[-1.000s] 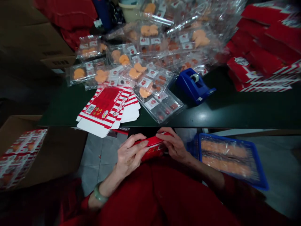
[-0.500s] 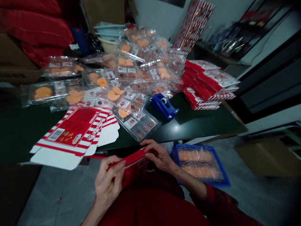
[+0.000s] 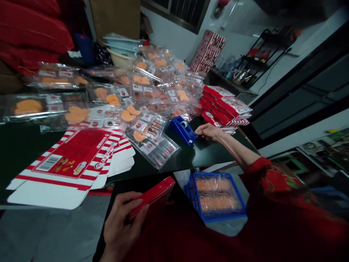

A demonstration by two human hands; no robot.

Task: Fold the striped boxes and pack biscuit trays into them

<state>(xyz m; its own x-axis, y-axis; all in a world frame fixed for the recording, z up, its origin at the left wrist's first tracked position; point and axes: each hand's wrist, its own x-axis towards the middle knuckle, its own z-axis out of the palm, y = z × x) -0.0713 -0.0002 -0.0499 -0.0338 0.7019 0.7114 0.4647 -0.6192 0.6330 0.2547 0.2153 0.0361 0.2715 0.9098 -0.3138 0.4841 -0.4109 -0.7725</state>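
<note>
Head: left grip (image 3: 121, 220) holds red cardboard box (image 3: 156, 193), right grip (image 3: 209, 131) narrow at blue tape-dispenser (image 3: 180, 127) (red-striped boxes (image 3: 222, 107) stacked, red-striped card-blanks (image 3: 81, 149) flat).

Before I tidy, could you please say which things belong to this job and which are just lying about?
Likely the job: red box in left hand, tape dispenser at right hand, flat cartons, clear packs.
Probably lying about: stacked basins, black rack.

Single view, head-worn, facing forward and down from just outside the near edge of the tabletop (image 3: 201, 157). Close range: left hand (image 3: 122, 222) large, low in frame, short of that edge; right hand (image 3: 209, 131) smaller, beyond it. Near edge climbs rightward; view reaches past far edge to wall (image 3: 173, 40).
</note>
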